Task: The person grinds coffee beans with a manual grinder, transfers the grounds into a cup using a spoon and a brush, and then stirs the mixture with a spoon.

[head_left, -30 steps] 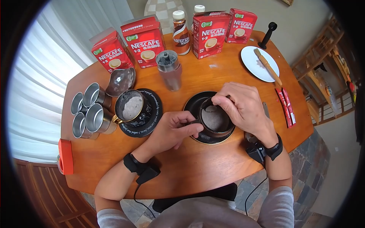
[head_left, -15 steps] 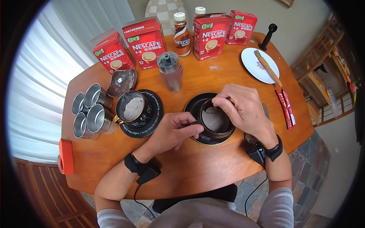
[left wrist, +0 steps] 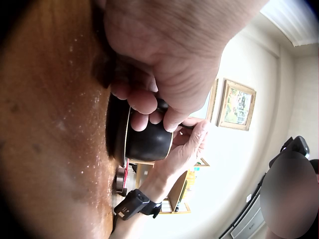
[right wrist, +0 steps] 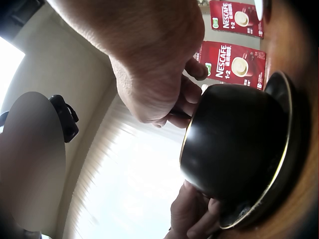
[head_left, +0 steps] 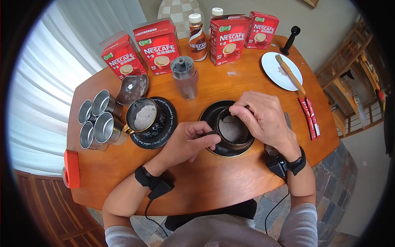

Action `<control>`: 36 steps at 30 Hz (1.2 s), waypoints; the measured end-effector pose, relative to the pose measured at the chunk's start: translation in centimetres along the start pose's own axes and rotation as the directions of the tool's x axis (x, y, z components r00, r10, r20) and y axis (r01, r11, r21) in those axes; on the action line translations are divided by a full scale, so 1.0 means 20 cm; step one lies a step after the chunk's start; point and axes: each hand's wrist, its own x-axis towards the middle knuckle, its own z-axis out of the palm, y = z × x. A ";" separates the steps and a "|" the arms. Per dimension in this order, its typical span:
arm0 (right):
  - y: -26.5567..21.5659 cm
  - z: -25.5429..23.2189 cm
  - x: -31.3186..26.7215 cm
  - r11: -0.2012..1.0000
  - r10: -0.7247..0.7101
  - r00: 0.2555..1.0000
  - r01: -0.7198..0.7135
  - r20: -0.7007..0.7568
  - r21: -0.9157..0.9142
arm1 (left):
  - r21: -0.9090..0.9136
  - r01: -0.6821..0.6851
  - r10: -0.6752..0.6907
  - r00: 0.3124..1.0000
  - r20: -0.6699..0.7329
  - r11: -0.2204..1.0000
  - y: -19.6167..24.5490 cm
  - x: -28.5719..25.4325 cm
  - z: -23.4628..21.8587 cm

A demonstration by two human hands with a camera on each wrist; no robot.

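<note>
A black cup [head_left: 224, 133] with a thin gold rim stands on a black saucer [head_left: 208, 114], greyish powder [head_left: 233, 128] inside it. My left hand [head_left: 187, 142] pinches the cup's handle between thumb and fingers at its left side. Over the cup's right rim, my right hand [head_left: 263, 117] has thumb and fingers pinched together on something thin and dark that reaches into the cup; most of it is hidden. The right wrist view shows the cup [right wrist: 234, 144] upright on its saucer, with the right hand [right wrist: 154, 74] at the rim.
Left: a second cup of powder [head_left: 144, 116] on a black coaster [head_left: 168, 123], several metal cups [head_left: 108, 128], a dark bowl [head_left: 132, 88]. Behind: a grinder [head_left: 186, 80], red boxes [head_left: 230, 41], bottles [head_left: 198, 41]. Right: a white plate [head_left: 271, 74] with a brush [head_left: 291, 74], red sachets [head_left: 311, 119].
The head view has shifted very slightly. Both hands and the cup keep the same positions.
</note>
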 end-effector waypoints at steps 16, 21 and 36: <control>0.00 0.02 -0.01 0.997 0.042 0.995 -0.035 0.095 -0.076 | 0.021 -0.004 0.004 1.000 -0.001 1.000 0.00 0.00 0.00; 0.00 0.03 -0.02 0.996 0.045 0.992 -0.036 0.115 -0.079 | 0.024 -0.010 0.010 1.000 -0.003 1.000 0.00 0.00 0.00; -0.02 0.02 -0.01 0.993 0.083 0.987 -0.071 0.138 -0.092 | 0.021 -0.020 0.020 1.000 -0.001 1.000 -0.01 0.00 0.00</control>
